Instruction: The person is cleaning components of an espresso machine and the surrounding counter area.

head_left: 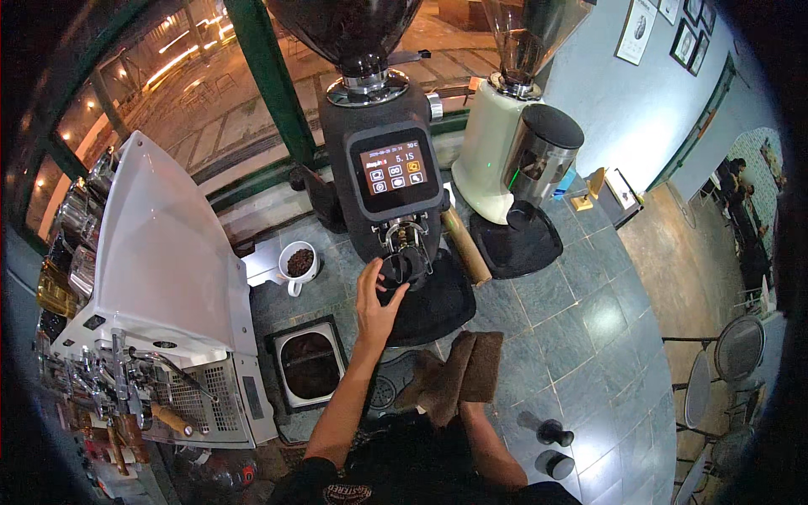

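Note:
My left hand (pixel 376 296) reaches up to the black grinder (pixel 379 118), thumb and fingers curved round a dark dosing cup (pixel 404 268) under its spout. The cup's inside is too dark to make out. A lit touchscreen (pixel 395 171) glows on the grinder's front, above the hand. Close to my body, my right hand (pixel 473 411) holds a folded brown cloth (pixel 480 369), which covers most of its fingers. Below the cup lies a black tray (pixel 433 316). To the left of the grinder stands a white cup (pixel 299 266) with coffee beans.
A white espresso machine (pixel 172 252) fills the left side. A knock box (pixel 310 370) is set before me. The pale green grinder (pixel 492 143) stands at the back right, with a brown cylinder (pixel 467 248) beside it. Two small dark tools (pixel 555 433) stand near the front right.

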Demonstrator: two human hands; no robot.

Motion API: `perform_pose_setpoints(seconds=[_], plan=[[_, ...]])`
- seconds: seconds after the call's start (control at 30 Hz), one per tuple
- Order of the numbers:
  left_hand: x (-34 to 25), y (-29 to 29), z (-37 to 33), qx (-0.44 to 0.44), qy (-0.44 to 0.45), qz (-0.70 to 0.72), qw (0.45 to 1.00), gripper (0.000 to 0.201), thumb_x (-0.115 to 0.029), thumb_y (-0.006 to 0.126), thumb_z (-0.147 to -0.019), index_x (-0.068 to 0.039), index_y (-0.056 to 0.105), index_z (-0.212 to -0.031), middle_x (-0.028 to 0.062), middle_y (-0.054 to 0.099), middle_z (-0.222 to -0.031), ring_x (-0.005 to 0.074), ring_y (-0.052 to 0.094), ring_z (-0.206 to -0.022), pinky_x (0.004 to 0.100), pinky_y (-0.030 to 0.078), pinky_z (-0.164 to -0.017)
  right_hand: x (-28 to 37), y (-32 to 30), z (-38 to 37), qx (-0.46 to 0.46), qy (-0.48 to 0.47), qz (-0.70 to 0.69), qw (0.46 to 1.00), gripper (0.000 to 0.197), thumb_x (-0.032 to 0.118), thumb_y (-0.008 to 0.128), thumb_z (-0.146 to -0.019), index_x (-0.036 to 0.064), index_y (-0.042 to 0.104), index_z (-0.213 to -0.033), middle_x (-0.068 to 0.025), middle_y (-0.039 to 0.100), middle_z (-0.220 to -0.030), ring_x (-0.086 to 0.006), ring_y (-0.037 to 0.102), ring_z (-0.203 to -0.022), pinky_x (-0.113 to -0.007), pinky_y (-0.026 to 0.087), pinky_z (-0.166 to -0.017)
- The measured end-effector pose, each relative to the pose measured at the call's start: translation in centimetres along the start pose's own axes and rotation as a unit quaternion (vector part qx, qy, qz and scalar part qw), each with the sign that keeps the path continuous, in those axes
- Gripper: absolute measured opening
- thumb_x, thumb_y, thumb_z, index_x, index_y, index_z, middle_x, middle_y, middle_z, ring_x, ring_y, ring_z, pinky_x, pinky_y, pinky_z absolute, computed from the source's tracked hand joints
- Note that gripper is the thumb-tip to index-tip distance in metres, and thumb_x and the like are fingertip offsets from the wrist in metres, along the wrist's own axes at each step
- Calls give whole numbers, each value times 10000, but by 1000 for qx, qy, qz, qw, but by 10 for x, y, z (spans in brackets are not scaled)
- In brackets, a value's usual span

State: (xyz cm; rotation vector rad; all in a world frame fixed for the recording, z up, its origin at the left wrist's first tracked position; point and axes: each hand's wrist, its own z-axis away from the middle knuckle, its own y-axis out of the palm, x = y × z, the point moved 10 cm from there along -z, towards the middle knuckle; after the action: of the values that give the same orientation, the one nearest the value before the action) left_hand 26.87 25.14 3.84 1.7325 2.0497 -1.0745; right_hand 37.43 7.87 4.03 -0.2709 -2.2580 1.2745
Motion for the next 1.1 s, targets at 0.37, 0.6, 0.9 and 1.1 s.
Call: perform_pose_setpoints(seconds=[0.37,0.6,0.9,1.1], plan=[[27,23,-4,11,-53,30,998,705,12,774,-735,-45,417,-1340,162,376,-1380,283,499,-1163,332,527,-790,-44,-24,-28,71,89,19,993,125,74,546,-911,0,543,-1011,-61,566,-905,-197,573,-845,-328,479,-775],[-17,-26,41,1,-112,-24,993,523,4,654,-842,-49,462,-1326,182,336,-1413,315,432,-1243,375,450,-924,-94,-60,23,113,144,37,982,134,69,547,-908,-2,544,-1021,-67,567,-910,-206,573,-846,-335,479,-782],[-57,-27,195,333,-102,-168,922,521,-248,562,-942,-66,409,-1405,197,287,-1466,442,250,-1345,607,202,-1056,-61,22,55,-57,50,119,990,386,233,636,-851,146,572,-1222,-98,460,-1363,-349,385,-1284,-577,217,-1051],[-51,-26,215,355,-64,-182,915,566,-111,557,-933,-94,353,-1461,201,307,-1462,421,253,-1357,598,195,-1070,-56,31,136,185,108,-123,969,296,87,613,-851,113,604,-1145,-119,527,-1282,-341,476,-1220,-480,356,-1014]])
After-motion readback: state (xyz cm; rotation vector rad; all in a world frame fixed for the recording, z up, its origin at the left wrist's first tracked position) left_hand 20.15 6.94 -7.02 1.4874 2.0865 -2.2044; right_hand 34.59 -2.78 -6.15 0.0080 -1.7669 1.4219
